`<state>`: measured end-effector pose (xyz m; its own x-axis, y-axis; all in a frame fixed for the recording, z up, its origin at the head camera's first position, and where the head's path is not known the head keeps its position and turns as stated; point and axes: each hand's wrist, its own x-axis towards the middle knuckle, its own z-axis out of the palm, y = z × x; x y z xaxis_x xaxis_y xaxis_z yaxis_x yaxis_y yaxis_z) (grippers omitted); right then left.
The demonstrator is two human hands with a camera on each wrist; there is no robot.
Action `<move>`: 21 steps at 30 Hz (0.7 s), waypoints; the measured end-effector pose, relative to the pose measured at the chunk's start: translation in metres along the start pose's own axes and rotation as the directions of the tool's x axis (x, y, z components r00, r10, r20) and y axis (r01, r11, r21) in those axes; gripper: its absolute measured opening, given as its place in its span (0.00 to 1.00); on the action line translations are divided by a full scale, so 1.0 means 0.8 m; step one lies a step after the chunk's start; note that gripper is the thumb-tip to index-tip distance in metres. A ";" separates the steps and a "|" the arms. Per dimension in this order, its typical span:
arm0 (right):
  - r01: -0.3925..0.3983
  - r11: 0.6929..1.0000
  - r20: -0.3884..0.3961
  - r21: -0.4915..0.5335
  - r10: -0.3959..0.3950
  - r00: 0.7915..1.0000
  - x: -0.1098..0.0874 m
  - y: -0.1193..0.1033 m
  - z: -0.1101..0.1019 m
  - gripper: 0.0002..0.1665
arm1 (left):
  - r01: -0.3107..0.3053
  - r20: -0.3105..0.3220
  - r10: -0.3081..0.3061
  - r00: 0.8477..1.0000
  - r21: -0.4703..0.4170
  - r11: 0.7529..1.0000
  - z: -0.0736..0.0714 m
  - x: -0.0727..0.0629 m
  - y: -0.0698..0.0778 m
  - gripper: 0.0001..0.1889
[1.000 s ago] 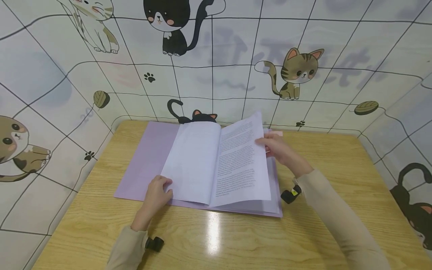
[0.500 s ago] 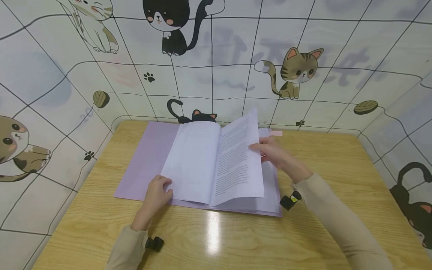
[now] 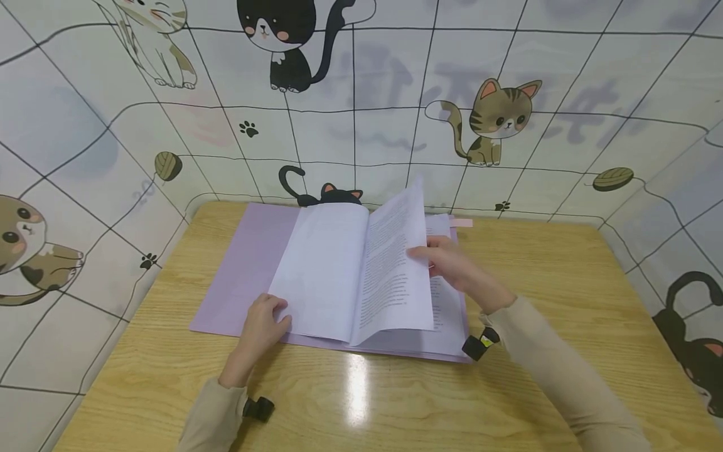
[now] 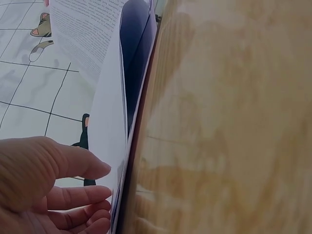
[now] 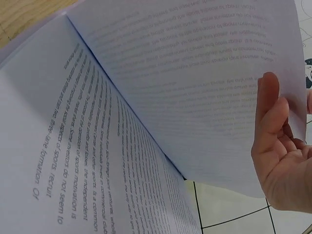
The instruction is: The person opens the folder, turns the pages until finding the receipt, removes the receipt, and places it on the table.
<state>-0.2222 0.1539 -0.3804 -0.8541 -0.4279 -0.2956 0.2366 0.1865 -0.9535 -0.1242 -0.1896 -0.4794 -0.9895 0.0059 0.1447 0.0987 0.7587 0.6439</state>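
A thin book with a lilac cover [image 3: 243, 270] lies spread on the wooden table. My right hand [image 3: 454, 267] pinches the outer edge of a printed page [image 3: 392, 270], thumb in front and fingers behind. That page stands lifted and bowed, and the printed sheet [image 3: 449, 307] under it is partly uncovered. In the right wrist view the fingers [image 5: 268, 117] lie against the back of the raised page [image 5: 185, 73]. My left hand [image 3: 264, 320] rests at the lower left corner of the blank left page [image 3: 322, 270]. Its fingers are loosely bent in the left wrist view.
A pink tab [image 3: 463, 223] sticks out at the book's upper right. The wooden table [image 3: 316, 402] meets a cat-patterned wall covering [image 3: 390, 138] at the back and sides. Black wrist cameras are on both sleeves, one of them the left camera [image 3: 260, 409].
My right hand has moved left and slightly down, drawing the page further over to the left. More print shows on the sheet beneath. The left hand stays in place.
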 end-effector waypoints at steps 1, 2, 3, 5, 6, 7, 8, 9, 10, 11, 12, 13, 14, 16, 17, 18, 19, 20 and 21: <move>0.003 1.000 0.002 0.005 -0.003 1.000 0.000 -0.001 0.001 0.21 | -0.008 -0.006 0.008 1.000 0.001 1.000 0.000 0.000 0.000 0.12; 0.008 1.000 0.006 0.013 -0.008 1.000 -0.001 -0.001 0.002 0.21 | -0.016 -0.012 0.016 1.000 0.002 1.000 0.001 -0.001 -0.001 0.12; 0.014 1.000 0.012 0.021 -0.014 1.000 -0.001 -0.001 0.003 0.21 | -0.023 -0.018 0.023 1.000 0.004 1.000 0.001 -0.001 -0.001 0.12; 0.021 0.999 0.019 0.041 -0.022 1.000 -0.001 -0.002 0.005 0.21 | -0.039 -0.028 0.039 0.999 0.000 0.999 0.001 -0.002 0.000 0.13; 0.022 0.998 0.023 0.053 -0.023 0.999 -0.001 -0.003 0.006 0.21 | -0.047 -0.033 0.047 0.998 0.000 0.999 0.002 -0.002 0.001 0.13; 0.025 0.998 0.028 0.064 -0.027 0.999 -0.001 -0.003 0.007 0.22 | -0.054 -0.040 0.054 0.998 -0.002 0.999 0.002 -0.001 0.002 0.13; 0.030 0.997 0.034 0.072 -0.033 0.999 -0.002 -0.004 0.008 0.23 | -0.061 -0.044 0.061 0.997 -0.005 0.998 0.002 -0.001 0.003 0.14; 0.033 0.996 0.038 0.077 -0.036 0.999 -0.002 -0.005 0.009 0.23 | -0.069 -0.049 0.069 0.996 -0.008 0.998 0.003 -0.001 0.005 0.14; 0.037 0.996 0.042 0.081 -0.041 0.998 -0.001 -0.006 0.011 0.23 | -0.078 -0.055 0.077 0.996 -0.009 0.997 0.003 0.000 0.007 0.14; 0.041 0.996 0.046 0.084 -0.045 0.998 -0.001 -0.007 0.012 0.24 | -0.086 -0.062 0.086 0.994 -0.010 0.996 0.004 0.001 0.010 0.14; 0.048 0.995 0.049 0.084 -0.052 0.997 -0.001 -0.008 0.013 0.24 | -0.098 -0.070 0.097 0.993 -0.015 0.995 0.004 0.001 0.012 0.14; 0.054 0.995 0.051 0.083 -0.058 0.997 -0.001 -0.009 0.014 0.24 | -0.110 -0.078 0.108 0.991 -0.020 0.994 0.004 0.002 0.015 0.14; 0.057 0.995 0.050 0.081 -0.061 0.997 0.000 -0.010 0.016 0.24 | -0.124 -0.088 0.121 0.989 -0.024 0.992 0.005 0.002 0.019 0.14; 0.063 0.995 0.046 0.080 -0.067 0.997 0.001 -0.011 0.018 0.24 | -0.159 -0.107 0.154 0.982 -0.037 0.987 0.005 0.003 0.025 0.13; 0.063 0.995 0.041 0.077 -0.066 0.997 0.002 -0.012 0.019 0.24 | -0.179 -0.115 0.173 0.978 -0.047 0.983 0.006 0.003 0.029 0.13; 0.063 0.995 0.039 0.076 -0.066 0.997 0.003 -0.012 0.021 0.23 | -0.199 -0.122 0.191 0.974 -0.060 0.978 0.007 0.003 0.033 0.13; 0.063 0.996 0.036 0.070 -0.066 0.997 0.004 -0.012 0.022 0.23 | -0.220 -0.126 0.210 0.970 -0.073 0.973 0.007 0.003 0.036 0.13; 0.064 0.996 0.032 0.065 -0.066 0.997 0.005 -0.012 0.023 0.23 | -0.243 -0.129 0.231 0.964 -0.089 0.966 0.008 0.002 0.040 0.14; 0.065 0.996 0.029 0.060 -0.067 0.997 0.006 -0.011 0.024 0.23 | -0.267 -0.131 0.252 0.959 -0.105 0.958 0.009 0.001 0.044 0.14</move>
<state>-0.2198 0.1331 -0.3743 -0.8542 -0.4652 -0.2324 0.2074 0.1051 -0.9726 -0.1226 -0.1584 -0.4619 -0.9098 0.1119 0.3997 0.3696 0.6566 0.6575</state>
